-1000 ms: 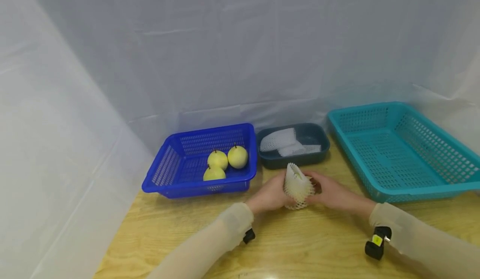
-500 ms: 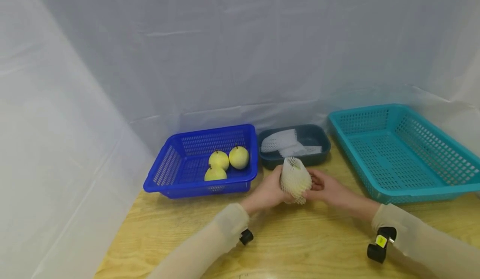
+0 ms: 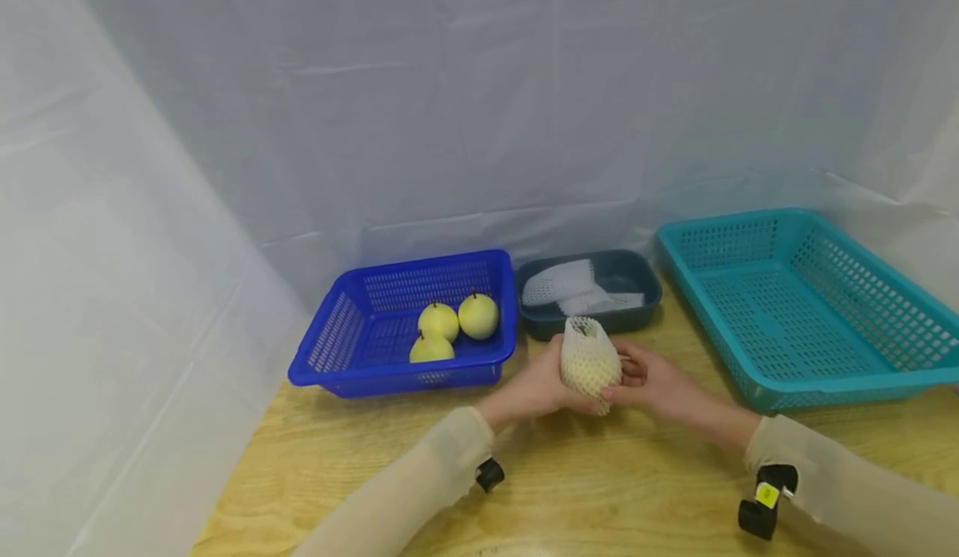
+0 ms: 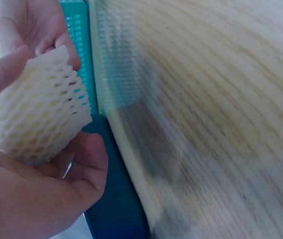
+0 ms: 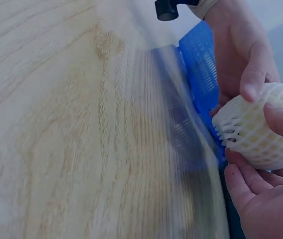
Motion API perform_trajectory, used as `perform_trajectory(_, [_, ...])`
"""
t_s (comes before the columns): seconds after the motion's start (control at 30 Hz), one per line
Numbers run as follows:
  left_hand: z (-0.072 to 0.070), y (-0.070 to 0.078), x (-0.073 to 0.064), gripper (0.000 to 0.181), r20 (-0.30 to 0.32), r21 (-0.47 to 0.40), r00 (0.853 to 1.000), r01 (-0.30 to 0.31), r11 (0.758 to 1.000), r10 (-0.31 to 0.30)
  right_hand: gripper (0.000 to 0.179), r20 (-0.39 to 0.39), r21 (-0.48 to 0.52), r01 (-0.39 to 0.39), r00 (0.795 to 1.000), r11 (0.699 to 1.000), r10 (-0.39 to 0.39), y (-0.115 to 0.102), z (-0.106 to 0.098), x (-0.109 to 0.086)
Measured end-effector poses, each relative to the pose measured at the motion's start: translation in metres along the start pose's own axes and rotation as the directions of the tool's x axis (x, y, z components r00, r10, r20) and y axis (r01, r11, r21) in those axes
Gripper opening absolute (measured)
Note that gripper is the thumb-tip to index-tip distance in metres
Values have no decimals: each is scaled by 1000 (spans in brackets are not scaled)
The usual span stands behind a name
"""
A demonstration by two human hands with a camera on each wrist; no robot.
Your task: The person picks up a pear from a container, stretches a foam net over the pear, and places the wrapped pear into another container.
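Note:
A yellow pear in a white foam net sleeve (image 3: 590,361) is held between both hands over the table. My left hand (image 3: 535,386) curls round its left side; in the left wrist view the thumb lies on the net and the fingers come from below. My right hand (image 3: 659,382) grips the other side, its thumb pressing the netting low on the pear. Through the sleeve's open top the pear's dark stem shows. Near the hands stands a dark teal tub (image 3: 543,324) with white foam nets (image 3: 558,282) in it.
Left of the tub is a blue basket (image 3: 400,380) containing three yellow pears (image 3: 477,317). A larger turquoise basket (image 3: 764,307) stands to the right. White sheeting (image 3: 479,107) rises behind the wooden table (image 3: 599,490).
Both hands have turned and tilted the netted pear slightly, and the net, loose at first, sits more smoothly round it. The right thumb has shifted along the lower netting.

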State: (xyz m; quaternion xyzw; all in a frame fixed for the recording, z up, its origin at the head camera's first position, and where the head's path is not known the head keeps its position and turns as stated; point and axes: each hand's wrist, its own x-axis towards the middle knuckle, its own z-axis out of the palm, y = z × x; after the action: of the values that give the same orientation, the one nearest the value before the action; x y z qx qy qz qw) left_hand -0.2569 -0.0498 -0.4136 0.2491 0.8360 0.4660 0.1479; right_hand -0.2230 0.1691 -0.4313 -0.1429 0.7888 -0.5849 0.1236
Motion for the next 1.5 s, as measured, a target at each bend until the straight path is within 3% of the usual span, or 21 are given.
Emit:
perform_trajectory(0.13, [0, 3, 0, 84, 6, -89, 998, -54, 995, 54, 90, -5, -4, 4, 1000, 1000, -4, -2, 1, -2])
perform_trajectory(0.23, [1, 7, 0, 76, -30, -173, 999, -47, 984, 43, 87, -16, -1, 23, 1000, 1000, -23, -5, 0, -2])
perform_trajectory(0.4, [1, 13, -4, 73, -77, -341, 992, 71, 937, -104, 77, -52, -10, 48, 997, 999, -49, -12, -3, -2])
perform_trajectory(0.5, [-1, 16, -6, 68, -75, -416, 987, 97, 904, -140, 69, -53, -17, 60, 997, 998, -60, -16, -7, -4])
perform_trajectory(0.8, [-3, 19, -8, 63, -72, -517, 990, 69, 853, -123, 55, -118, -54, 88, 989, 995, -94, -24, -9, -8])
perform_trajectory(1.03, [-1, 21, -9, 64, -17, -595, 996, 63, 801, -91, 66, -56, 14, 81, 995, 997, -80, -30, -8, -8])
perform_trajectory(1.27, [0, 21, -9, 61, 7, -624, 998, 51, 780, -60, 66, -4, 103, 101, 995, 990, -101, -30, -4, -9])
perform_trajectory(1.5, [2, 18, -9, 57, -2, -615, 996, 65, 786, -84, 68, 14, 139, 86, 996, 987, -89, -29, 0, -7])
